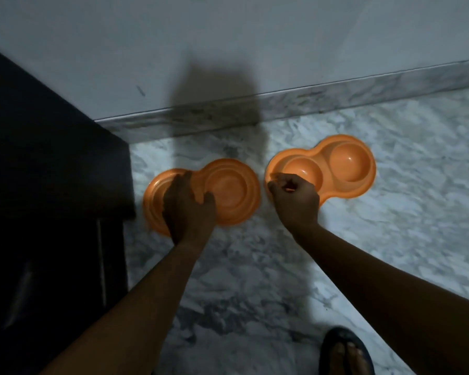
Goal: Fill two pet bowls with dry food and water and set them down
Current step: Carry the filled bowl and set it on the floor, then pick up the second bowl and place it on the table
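Observation:
Two orange double pet bowls lie on the marble floor near the wall. The left bowl (229, 192) appears to be upside down, its rounded bottoms facing up. My left hand (187, 207) lies over its middle, fingers curled around the narrow waist. The right bowl (347, 165) sits right way up, and both of its round wells look empty. My right hand (295, 198) pinches the near left rim of that bowl with curled fingers.
A dark cabinet (52, 185) stands at the left, close to the left bowl. A marble skirting (282, 104) runs along the white wall behind the bowls. My foot in a dark sandal (347, 353) is at the bottom right. Marble floor (404, 212) stretches to the right.

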The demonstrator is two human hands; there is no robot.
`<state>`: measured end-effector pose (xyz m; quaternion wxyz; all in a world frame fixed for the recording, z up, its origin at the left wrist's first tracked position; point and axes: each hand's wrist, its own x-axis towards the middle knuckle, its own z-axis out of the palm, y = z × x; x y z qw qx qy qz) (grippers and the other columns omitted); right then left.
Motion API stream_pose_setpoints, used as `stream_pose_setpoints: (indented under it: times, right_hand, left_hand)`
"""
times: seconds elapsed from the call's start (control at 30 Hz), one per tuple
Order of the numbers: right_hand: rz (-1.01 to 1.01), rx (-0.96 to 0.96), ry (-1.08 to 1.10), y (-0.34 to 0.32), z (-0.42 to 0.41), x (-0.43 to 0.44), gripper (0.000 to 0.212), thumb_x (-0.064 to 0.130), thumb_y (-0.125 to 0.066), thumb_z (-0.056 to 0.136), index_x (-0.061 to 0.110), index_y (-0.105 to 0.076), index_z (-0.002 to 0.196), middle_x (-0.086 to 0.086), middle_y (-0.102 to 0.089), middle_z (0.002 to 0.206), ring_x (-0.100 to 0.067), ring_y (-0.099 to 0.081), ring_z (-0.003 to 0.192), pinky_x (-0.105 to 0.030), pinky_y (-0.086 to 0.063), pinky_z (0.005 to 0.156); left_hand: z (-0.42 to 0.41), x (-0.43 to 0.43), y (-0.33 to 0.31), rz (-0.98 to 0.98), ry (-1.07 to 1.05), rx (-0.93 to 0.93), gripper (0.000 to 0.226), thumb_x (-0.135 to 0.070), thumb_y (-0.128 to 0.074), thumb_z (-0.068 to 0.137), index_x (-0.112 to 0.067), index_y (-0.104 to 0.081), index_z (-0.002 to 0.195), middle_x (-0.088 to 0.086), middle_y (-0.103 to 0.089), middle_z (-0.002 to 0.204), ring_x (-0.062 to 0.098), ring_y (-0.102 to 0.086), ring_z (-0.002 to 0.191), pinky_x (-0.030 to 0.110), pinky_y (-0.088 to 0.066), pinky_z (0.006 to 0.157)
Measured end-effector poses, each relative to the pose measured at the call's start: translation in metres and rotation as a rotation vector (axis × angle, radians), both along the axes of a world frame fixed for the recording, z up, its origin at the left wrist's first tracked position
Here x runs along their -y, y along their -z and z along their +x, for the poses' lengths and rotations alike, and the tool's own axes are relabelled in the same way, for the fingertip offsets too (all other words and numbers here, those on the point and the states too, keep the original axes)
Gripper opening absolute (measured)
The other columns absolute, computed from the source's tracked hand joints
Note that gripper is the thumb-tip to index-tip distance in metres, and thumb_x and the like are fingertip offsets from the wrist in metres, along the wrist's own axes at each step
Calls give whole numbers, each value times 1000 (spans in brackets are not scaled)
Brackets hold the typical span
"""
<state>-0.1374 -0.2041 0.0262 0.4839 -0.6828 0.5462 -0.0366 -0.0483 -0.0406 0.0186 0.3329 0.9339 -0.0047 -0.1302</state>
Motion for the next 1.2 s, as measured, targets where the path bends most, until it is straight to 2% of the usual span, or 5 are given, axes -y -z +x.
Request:
stream_pose_setpoints:
  times: [0.47,0.77,0.93,1.07,1.2]
  right_hand:
    - [-121,-277,193,27,-79,150,65,51,-63,93,10,-50,141,-22,-46,140,-43,-56,121,-44,-46,99]
    - [38,-143,336,20,-90,157,37,38,-66,89,3,-63,102,-2,-57,85,-29,-62,95,-36,-47,81]
    - [90,-53,369,-43,-109,142,14,42,-65,83,29,-59,83,-6,-73,91,-27,-71,89,-43,-57,88]
    - [175,1,408,-144,-113,128,50,42,-69,78,20,-64,123,-5,-76,97,-26,-75,88,-45,-60,90]
    - [275,109,407,-277,-114,99,49,28,-76,84,17,-61,130,-13,-75,101,-28,-75,86,-41,-64,80]
  left_hand:
    - [-55,174,25,463,349,-107,65,-51,-54,85,-15,-46,139,4,-51,141,34,-18,145,56,-13,111]
    - [-51,170,10,299,371,-108,44,-17,-56,84,-20,-54,127,4,-57,120,35,-28,134,49,-25,98]
    - [-42,150,-53,-8,360,-205,60,-20,-55,74,-20,-55,134,8,-61,117,36,-55,111,44,-45,90]
    - [-31,132,-159,-105,343,-283,62,-16,-59,74,-21,-57,136,8,-65,118,29,-59,112,30,-45,89]
    - [-11,100,-294,-202,333,-267,73,-21,-54,59,-22,-61,132,4,-68,118,21,-62,111,35,-49,96]
